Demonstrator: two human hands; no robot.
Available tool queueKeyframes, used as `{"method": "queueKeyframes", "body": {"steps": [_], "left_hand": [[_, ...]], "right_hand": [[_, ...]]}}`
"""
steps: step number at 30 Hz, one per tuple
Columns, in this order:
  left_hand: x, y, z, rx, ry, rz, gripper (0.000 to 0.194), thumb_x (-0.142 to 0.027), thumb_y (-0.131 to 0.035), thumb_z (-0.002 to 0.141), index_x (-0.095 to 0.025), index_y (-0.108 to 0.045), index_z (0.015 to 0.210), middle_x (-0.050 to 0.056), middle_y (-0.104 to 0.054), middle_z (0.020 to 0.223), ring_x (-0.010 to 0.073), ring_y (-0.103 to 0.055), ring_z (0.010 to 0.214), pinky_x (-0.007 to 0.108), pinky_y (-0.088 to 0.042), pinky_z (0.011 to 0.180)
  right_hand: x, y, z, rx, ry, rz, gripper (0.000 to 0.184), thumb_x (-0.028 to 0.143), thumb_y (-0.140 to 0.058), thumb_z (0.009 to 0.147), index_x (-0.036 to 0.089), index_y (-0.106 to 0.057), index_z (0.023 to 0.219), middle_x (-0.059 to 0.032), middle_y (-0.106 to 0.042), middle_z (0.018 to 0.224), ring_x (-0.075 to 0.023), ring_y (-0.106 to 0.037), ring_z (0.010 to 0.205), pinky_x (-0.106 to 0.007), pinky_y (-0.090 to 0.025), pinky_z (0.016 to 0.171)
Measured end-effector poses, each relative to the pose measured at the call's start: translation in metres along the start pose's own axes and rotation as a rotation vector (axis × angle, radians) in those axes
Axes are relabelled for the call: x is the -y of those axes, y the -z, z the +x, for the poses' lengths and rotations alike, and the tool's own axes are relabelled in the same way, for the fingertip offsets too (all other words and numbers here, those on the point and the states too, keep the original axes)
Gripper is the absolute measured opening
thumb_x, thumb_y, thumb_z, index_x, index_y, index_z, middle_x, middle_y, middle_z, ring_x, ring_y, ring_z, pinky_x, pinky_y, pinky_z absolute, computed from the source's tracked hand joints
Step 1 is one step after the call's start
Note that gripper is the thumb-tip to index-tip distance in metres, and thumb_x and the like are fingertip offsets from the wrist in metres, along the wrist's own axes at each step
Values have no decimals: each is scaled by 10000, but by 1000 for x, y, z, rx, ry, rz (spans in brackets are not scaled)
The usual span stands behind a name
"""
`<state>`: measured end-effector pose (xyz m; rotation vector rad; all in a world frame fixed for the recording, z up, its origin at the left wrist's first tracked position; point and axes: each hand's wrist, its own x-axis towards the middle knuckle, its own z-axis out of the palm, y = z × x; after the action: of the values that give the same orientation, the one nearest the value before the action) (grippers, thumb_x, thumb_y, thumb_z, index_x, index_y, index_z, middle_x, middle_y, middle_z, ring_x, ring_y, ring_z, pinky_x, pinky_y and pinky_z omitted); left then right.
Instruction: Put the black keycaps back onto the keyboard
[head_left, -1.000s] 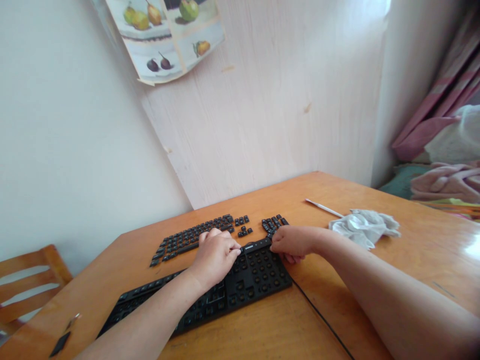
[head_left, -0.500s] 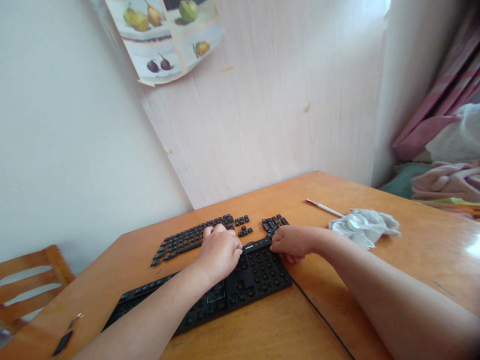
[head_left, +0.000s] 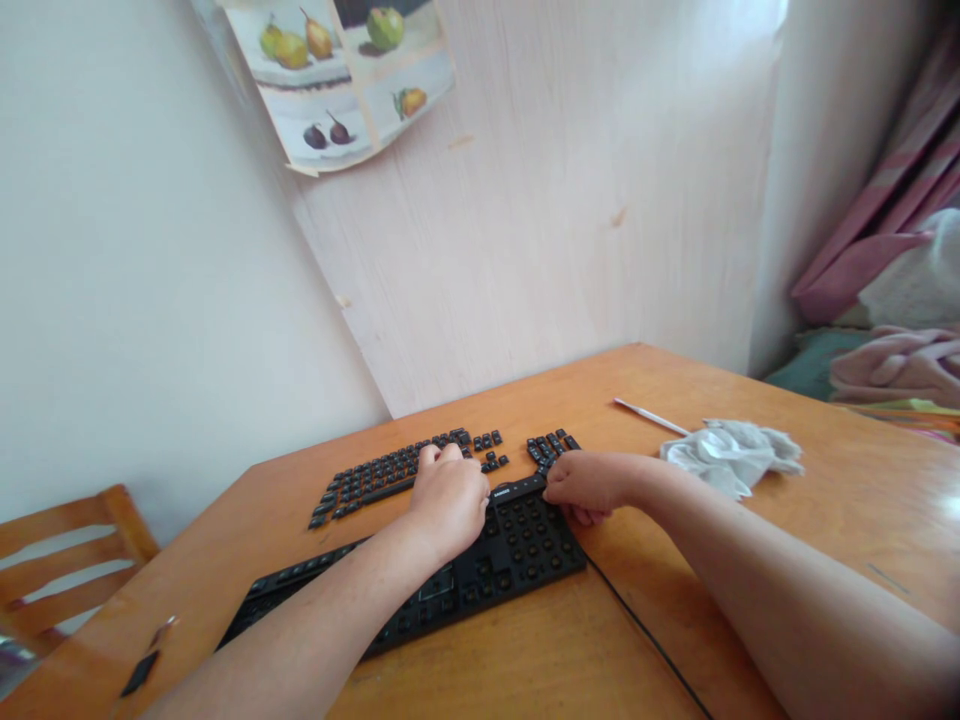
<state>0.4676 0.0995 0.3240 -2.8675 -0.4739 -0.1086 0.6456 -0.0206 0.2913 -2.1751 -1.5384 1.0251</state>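
A black keyboard (head_left: 517, 545) lies on the table, its keycaps off over the number pad and bare switches showing there. My left hand (head_left: 450, 500) is closed over the upper middle of the keyboard, fingers curled; whatever its fingertips hold is hidden. At the keyboard's upper right corner, my right hand (head_left: 581, 485) has its fingers closed on the edge. Behind the keyboard, loose black keycaps (head_left: 382, 475) are laid out in rows. A smaller group of keycaps (head_left: 551, 447) sits just beyond my right hand.
A crumpled pale cloth (head_left: 731, 455) lies at the right, beside a thin white stick (head_left: 649, 415). The keyboard's cable (head_left: 637, 625) runs toward the front edge. A small black tool (head_left: 141, 672) lies at the front left, near a wooden chair (head_left: 75, 550).
The view has shifted slightly. Both hands stay at nearly the same places on the keyboard, and nothing has clearly been picked up or let go.
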Motion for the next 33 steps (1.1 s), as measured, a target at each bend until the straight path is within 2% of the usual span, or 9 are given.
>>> {"method": "queueKeyframes", "body": {"steps": [6, 11, 15, 20, 33], "left_hand": [[7, -9, -10, -66, 4, -84, 254, -246, -520, 841, -305, -762, 795, 65, -692, 840, 270, -474, 965, 477, -282, 848], [14, -11, -16, -106, 61, -158, 294, -226, -494, 855, -333, -763, 910, 49, -706, 903, 263, -473, 988, 469, -281, 870], [16, -11, -23, -138, 56, -193, 329, -199, -481, 859, -345, -748, 985, 40, -697, 936, 260, -478, 999, 454, -284, 875], [14, -15, -28, -138, 15, -204, 338, -167, -482, 848, -345, -755, 937, 37, -691, 929, 257, -473, 1004, 453, -276, 889], [14, -18, -28, -156, 59, -222, 308, -155, -497, 820, -323, -741, 904, 32, -690, 958, 256, -470, 1022, 457, -275, 903]], "right_hand": [[-2, 0, 0, 4, 9, -5, 295, 252, -451, 822, 178, -500, 540, -12, -563, 499, -114, -504, 414, -221, -387, 428], [-3, 0, 1, 3, 15, -3, 297, 259, -448, 828, 177, -500, 547, -10, -560, 498, -107, -487, 398, -217, -372, 412], [-3, 0, 1, 1, 16, -12, 304, 258, -459, 826, 177, -496, 536, -7, -552, 491, -105, -472, 388, -222, -370, 408], [-3, 0, 1, 0, 16, -5, 306, 252, -453, 834, 179, -500, 540, -8, -559, 498, -106, -482, 399, -220, -378, 414], [-3, 0, 0, 0, 12, -4, 301, 251, -448, 827, 182, -496, 538, -13, -564, 499, -117, -497, 403, -234, -392, 430]]}}
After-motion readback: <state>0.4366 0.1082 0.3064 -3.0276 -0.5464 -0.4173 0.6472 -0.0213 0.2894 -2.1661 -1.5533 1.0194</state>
